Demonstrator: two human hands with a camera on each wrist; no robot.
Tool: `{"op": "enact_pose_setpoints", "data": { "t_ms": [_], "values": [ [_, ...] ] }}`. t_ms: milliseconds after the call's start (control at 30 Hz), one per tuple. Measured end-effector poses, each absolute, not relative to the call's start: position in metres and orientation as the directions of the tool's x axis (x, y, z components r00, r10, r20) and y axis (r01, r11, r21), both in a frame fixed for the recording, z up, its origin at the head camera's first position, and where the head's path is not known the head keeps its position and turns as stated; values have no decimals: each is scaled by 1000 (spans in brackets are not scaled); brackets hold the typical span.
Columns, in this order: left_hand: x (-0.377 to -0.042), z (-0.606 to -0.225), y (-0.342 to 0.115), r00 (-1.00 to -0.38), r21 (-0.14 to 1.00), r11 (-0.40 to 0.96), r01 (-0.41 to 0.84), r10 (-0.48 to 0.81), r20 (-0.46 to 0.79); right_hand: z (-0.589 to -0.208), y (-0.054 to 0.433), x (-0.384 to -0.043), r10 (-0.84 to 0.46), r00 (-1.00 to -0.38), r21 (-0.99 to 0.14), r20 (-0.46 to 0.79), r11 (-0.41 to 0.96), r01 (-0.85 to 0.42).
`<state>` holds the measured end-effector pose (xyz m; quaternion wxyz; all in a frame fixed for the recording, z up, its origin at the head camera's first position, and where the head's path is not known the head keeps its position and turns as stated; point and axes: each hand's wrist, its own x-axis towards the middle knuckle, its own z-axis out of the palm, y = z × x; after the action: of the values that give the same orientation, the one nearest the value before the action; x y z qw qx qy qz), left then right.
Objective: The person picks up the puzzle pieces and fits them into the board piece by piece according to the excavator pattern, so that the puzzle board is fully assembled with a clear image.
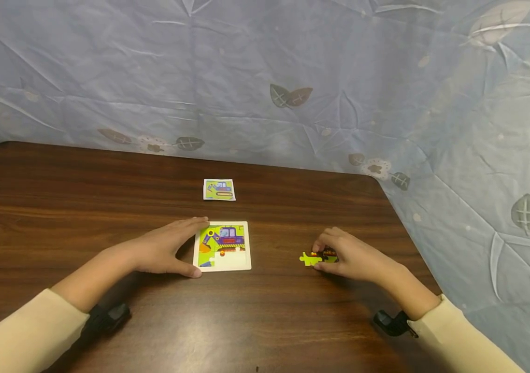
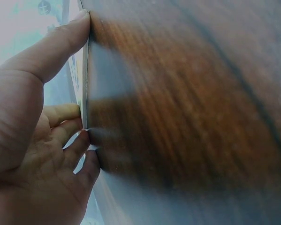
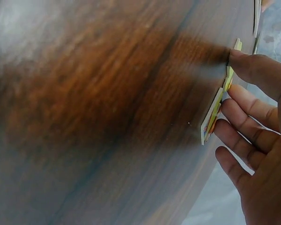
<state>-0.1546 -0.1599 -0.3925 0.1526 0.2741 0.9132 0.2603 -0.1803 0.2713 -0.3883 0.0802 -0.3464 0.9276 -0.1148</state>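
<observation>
In the head view, a square jigsaw puzzle board with a cream rim shows a purple excavator picture, with a blank gap at its lower right. My left hand spans the board's left side, thumb at the lower left corner and fingertips by the upper left. The left wrist view shows those fingers fairly straight along the board's edge. To the right, my right hand pinches a green puzzle piece low over the table, between thumb and index finger. More dark-and-green puzzle pieces lie under its fingers, partly hidden.
A small reference card with the same excavator picture lies behind the board. The brown wooden table meets a grey leaf-print cloth at its back and right edges. Black wrist straps sit below the sleeves.
</observation>
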Motion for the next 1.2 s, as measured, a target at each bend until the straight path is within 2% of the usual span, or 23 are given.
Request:
{"op": "enact_pose_setpoints", "data": {
  "t_ms": [333, 733, 1200],
  "values": [
    [-155, -394, -160, -803, 560, 715, 417, 579, -140, -389, 271, -179, -702, -711, -245, -42, 698, -673],
    [-157, -393, -157, -804, 554, 725, 410, 574, -156, -387, 266, -181, -707, -707, -221, -19, 693, -687],
    [-155, -394, -161, -806, 552, 726, 409, 572, -155, -382, 199, -178, -764, -644, -244, 20, 621, -745]
  ]
}}
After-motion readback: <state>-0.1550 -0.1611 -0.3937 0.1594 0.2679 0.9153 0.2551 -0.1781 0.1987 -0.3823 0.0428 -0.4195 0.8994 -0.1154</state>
